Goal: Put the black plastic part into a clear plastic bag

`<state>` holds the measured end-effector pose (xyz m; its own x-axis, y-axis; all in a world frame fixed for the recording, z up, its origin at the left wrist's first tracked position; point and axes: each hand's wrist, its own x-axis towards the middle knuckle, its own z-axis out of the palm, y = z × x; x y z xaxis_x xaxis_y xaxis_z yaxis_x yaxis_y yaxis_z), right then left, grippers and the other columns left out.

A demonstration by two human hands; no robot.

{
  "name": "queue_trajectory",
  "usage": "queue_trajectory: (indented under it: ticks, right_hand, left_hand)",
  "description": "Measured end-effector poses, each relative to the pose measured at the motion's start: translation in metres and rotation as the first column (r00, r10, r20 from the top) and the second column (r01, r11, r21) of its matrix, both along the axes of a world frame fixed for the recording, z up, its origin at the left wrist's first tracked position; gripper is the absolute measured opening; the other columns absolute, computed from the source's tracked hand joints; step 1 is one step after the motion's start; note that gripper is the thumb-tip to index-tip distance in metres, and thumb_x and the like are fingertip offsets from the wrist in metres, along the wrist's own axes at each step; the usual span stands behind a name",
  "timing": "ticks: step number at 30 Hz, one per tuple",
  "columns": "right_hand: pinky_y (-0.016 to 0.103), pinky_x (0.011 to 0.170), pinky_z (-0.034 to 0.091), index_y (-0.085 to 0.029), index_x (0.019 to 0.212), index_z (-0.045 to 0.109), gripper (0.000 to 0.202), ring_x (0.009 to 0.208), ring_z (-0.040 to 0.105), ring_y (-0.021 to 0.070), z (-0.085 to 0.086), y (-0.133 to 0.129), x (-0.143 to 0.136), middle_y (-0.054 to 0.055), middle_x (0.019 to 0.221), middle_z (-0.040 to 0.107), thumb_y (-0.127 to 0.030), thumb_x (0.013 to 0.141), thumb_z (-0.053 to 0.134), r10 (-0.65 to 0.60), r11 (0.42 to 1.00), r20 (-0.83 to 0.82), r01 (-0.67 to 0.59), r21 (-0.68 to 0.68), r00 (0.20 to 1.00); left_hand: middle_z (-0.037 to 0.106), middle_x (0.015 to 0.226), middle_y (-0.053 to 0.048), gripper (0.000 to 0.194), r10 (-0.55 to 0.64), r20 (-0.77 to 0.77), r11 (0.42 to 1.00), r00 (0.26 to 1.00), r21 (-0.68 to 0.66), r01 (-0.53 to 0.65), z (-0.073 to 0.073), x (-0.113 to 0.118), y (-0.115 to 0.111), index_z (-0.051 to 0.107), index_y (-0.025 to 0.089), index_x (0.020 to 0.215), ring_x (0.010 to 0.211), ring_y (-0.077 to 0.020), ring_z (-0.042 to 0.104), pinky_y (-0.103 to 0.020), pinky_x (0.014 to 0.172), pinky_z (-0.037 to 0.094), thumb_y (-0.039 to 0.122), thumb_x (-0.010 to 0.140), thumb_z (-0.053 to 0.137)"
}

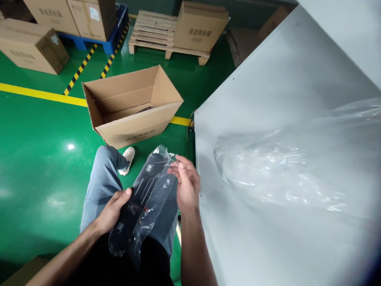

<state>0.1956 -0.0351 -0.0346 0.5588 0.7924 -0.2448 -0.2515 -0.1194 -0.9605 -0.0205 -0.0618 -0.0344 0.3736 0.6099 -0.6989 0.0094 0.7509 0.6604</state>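
Note:
Over my lap, my left hand [114, 208] grips the lower left side of a long black flat part [139, 194] that sits inside a clear plastic bag [154, 198]. My right hand [186, 182] pinches the bag's upper right edge near its open mouth. The part lies tilted, its top end pointing toward an open cardboard box [131, 105] on the green floor in front of my knee.
A grey table [268, 119] stands at my right with a heap of clear plastic bags [291, 167] on it. Closed cartons [32, 45] sit at the far left, and a wooden pallet [154, 35] carries another carton [199, 26]. Yellow floor lines cross behind the open box.

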Motion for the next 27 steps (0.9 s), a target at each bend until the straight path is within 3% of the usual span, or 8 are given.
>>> queue_trajectory:
  ticks: [2, 4, 9, 14, 16, 20, 23, 27]
  right_hand:
    - [0.033, 0.068, 0.056, -0.021, 0.092, 0.072, 0.044, 0.069, 0.065, 0.0152, 0.004, 0.002, 0.004, 0.000, 0.081, 0.072, -0.058, 0.072, 0.086, -0.009, 0.999, 0.070, 0.011, -0.031, 0.997]
    - [0.030, 0.063, 0.053, -0.021, 0.085, 0.070, 0.040, 0.062, 0.061, 0.0130, 0.004, 0.004, 0.005, -0.003, 0.072, 0.068, -0.052, 0.070, 0.089, -0.058, 0.998, 0.038, 0.060, -0.036, 0.998]
    - [0.028, 0.054, 0.050, -0.022, 0.079, 0.067, 0.041, 0.053, 0.053, 0.0103, 0.002, 0.004, 0.002, -0.008, 0.061, 0.058, -0.044, 0.060, 0.096, -0.072, 0.997, -0.343, 0.071, -0.016, 0.937]
    - [0.022, 0.050, 0.047, -0.022, 0.079, 0.063, 0.041, 0.053, 0.050, 0.0072, 0.014, 0.002, -0.007, -0.009, 0.063, 0.053, -0.043, 0.064, 0.094, -0.068, 0.991, -0.464, 0.115, 0.072, 0.883]
    - [0.021, 0.046, 0.043, -0.023, 0.079, 0.058, 0.039, 0.051, 0.049, 0.0067, 0.025, -0.002, -0.012, -0.009, 0.065, 0.054, -0.044, 0.071, 0.090, -0.063, 0.987, -0.423, 0.118, 0.105, 0.904]
    - [0.021, 0.040, 0.038, -0.025, 0.084, 0.055, 0.033, 0.046, 0.049, 0.0083, 0.043, -0.011, -0.023, -0.009, 0.062, 0.055, -0.047, 0.083, 0.080, -0.034, 0.982, -0.258, 0.080, 0.170, 0.966]
    - [0.023, 0.037, 0.038, -0.026, 0.086, 0.055, 0.032, 0.042, 0.049, 0.0093, 0.048, -0.017, -0.029, -0.009, 0.062, 0.057, -0.049, 0.086, 0.076, -0.023, 0.985, -0.150, 0.048, 0.167, 0.988]
    - [0.023, 0.035, 0.034, -0.026, 0.086, 0.053, 0.028, 0.039, 0.046, 0.0084, 0.049, -0.016, -0.022, -0.011, 0.059, 0.053, -0.045, 0.088, 0.073, -0.132, 0.976, -0.056, 0.139, 0.168, 0.990]
  left_hand:
    - [0.078, 0.077, -0.013, 0.077, -0.016, 0.002, 1.000, 1.000, 0.010, 0.016, 0.000, -0.002, -0.002, 0.080, 0.012, 0.083, 0.074, -0.0280, 0.073, -0.030, 0.056, 0.051, 0.088, 0.076, 0.068]
    - [0.076, 0.072, -0.012, 0.076, -0.039, 0.025, 0.999, 0.999, 0.004, 0.039, -0.002, -0.004, -0.004, 0.081, 0.013, 0.085, 0.066, -0.0262, 0.071, -0.031, 0.054, 0.051, 0.087, 0.079, 0.066]
    - [0.075, 0.071, -0.013, 0.078, -0.053, 0.256, 0.991, 0.965, -0.102, 0.081, -0.010, -0.014, -0.009, 0.080, 0.010, 0.103, 0.055, -0.0226, 0.067, -0.032, 0.051, 0.053, 0.083, 0.090, 0.054]
    - [0.078, 0.084, -0.016, 0.085, 0.022, 0.314, 0.952, 0.949, -0.296, 0.076, -0.021, -0.014, -0.006, 0.077, 0.009, 0.107, 0.063, -0.0235, 0.069, -0.032, 0.057, 0.054, 0.088, 0.076, 0.069]
    - [0.079, 0.095, -0.017, 0.079, -0.026, 0.268, 0.968, 0.963, -0.235, 0.092, -0.025, -0.011, -0.001, 0.076, 0.010, 0.110, 0.080, -0.0275, 0.073, -0.035, 0.070, 0.057, 0.082, 0.078, 0.072]
    - [0.075, 0.118, -0.011, 0.060, -0.130, 0.134, 0.986, 0.982, 0.119, 0.114, -0.028, -0.001, 0.008, 0.073, 0.019, 0.119, 0.115, -0.0288, 0.066, -0.036, 0.098, 0.051, 0.069, 0.085, 0.076]
    - [0.072, 0.117, -0.005, 0.062, -0.171, 0.122, 0.932, 0.978, 0.343, 0.120, -0.023, 0.012, 0.008, 0.066, 0.024, 0.124, 0.114, -0.0260, 0.063, -0.035, 0.097, 0.048, 0.062, 0.079, 0.085]
    - [0.073, 0.108, -0.003, 0.048, -0.112, 0.088, 0.920, 0.990, 0.385, 0.070, -0.018, 0.022, 0.000, 0.068, 0.024, 0.122, 0.101, -0.0223, 0.064, -0.033, 0.091, 0.049, 0.057, 0.088, 0.079]
